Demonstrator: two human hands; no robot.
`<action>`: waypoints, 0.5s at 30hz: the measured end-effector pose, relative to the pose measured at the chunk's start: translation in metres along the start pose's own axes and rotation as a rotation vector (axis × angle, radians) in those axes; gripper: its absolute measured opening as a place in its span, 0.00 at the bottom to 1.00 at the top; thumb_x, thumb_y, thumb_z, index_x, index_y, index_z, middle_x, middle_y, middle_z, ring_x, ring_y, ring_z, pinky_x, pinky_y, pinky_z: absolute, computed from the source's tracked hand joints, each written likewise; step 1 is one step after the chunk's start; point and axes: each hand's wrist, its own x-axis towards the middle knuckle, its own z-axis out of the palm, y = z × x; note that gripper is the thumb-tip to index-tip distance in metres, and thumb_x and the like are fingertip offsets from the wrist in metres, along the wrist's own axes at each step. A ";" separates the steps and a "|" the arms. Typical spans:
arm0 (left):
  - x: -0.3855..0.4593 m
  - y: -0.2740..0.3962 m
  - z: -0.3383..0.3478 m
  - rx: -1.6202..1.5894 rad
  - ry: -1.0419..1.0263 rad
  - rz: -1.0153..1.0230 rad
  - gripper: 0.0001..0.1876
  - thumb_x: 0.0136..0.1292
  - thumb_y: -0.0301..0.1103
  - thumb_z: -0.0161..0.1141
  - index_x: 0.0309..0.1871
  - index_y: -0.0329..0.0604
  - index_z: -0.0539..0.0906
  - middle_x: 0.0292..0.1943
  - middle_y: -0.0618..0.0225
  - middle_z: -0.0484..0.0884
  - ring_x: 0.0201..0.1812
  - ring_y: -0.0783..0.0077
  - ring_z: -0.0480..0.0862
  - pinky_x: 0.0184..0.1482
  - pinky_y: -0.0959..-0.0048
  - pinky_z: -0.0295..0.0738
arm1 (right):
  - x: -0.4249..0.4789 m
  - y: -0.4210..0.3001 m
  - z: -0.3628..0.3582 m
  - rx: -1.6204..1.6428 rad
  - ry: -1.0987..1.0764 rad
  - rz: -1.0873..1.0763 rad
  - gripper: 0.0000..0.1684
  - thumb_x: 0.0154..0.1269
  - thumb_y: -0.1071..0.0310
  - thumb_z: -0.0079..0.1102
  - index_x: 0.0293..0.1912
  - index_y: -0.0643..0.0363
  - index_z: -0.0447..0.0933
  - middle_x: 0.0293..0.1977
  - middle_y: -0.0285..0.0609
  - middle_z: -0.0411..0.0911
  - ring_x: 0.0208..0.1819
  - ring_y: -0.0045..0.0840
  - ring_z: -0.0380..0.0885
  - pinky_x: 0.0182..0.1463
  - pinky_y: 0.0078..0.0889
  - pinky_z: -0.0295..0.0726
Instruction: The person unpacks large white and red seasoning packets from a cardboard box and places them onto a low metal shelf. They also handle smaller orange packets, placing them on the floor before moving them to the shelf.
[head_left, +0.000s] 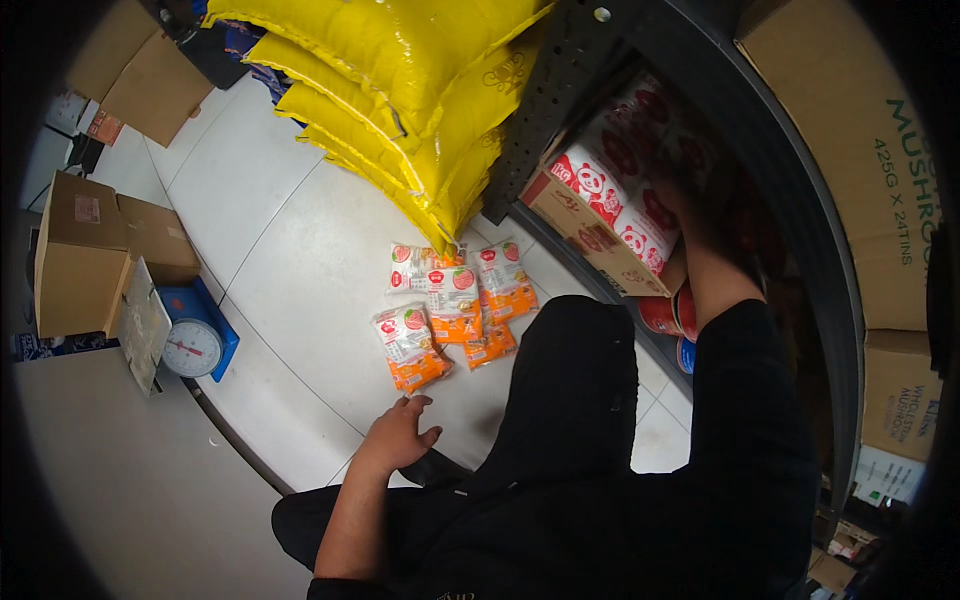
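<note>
My left hand (397, 439) hovers low with fingers and thumb apart, holding nothing. Just beyond its fingertips lies a white-and-orange plastic packet (405, 337). Several similar packets (454, 289) are spread and partly overlapping on the tiled floor (300, 247). My right arm reaches into a dark metal shelf (757, 97). In deep shadow, my right hand (667, 187) is among white-and-red plastic packs (600, 187) printed with pandas, which stand in an opened cardboard carton (592, 232). Shadow hides its fingers and whether they grip a pack.
Stacked yellow sacks (420, 97) rise beyond the packets, against the shelf's perforated post (540, 105). Red tins (660, 315) sit beside the carton. Mushroom cartons (832, 172) fill the right side. At left are a blue dial scale (193, 349) and an open cardboard box (79, 289).
</note>
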 end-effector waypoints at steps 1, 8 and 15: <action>0.000 0.007 -0.002 0.001 -0.001 -0.003 0.29 0.62 0.42 0.67 0.65 0.42 0.74 0.55 0.47 0.80 0.53 0.48 0.84 0.56 0.57 0.80 | 0.005 -0.002 0.005 0.001 0.004 -0.090 0.26 0.73 0.55 0.54 0.66 0.51 0.75 0.66 0.54 0.71 0.69 0.46 0.69 0.72 0.45 0.66; 0.005 0.001 -0.002 0.024 0.044 0.040 0.30 0.62 0.43 0.67 0.65 0.41 0.75 0.55 0.47 0.81 0.55 0.48 0.84 0.57 0.56 0.79 | 0.034 -0.073 0.012 -0.508 -0.262 -0.568 0.21 0.72 0.57 0.52 0.58 0.50 0.82 0.60 0.54 0.77 0.66 0.47 0.72 0.71 0.49 0.67; 0.009 -0.001 -0.004 0.034 0.002 0.009 0.29 0.63 0.43 0.67 0.64 0.42 0.75 0.56 0.47 0.81 0.56 0.47 0.83 0.57 0.56 0.79 | 0.025 -0.066 -0.004 -0.230 -0.366 -0.544 0.23 0.70 0.59 0.55 0.61 0.56 0.79 0.62 0.52 0.76 0.66 0.43 0.73 0.71 0.45 0.69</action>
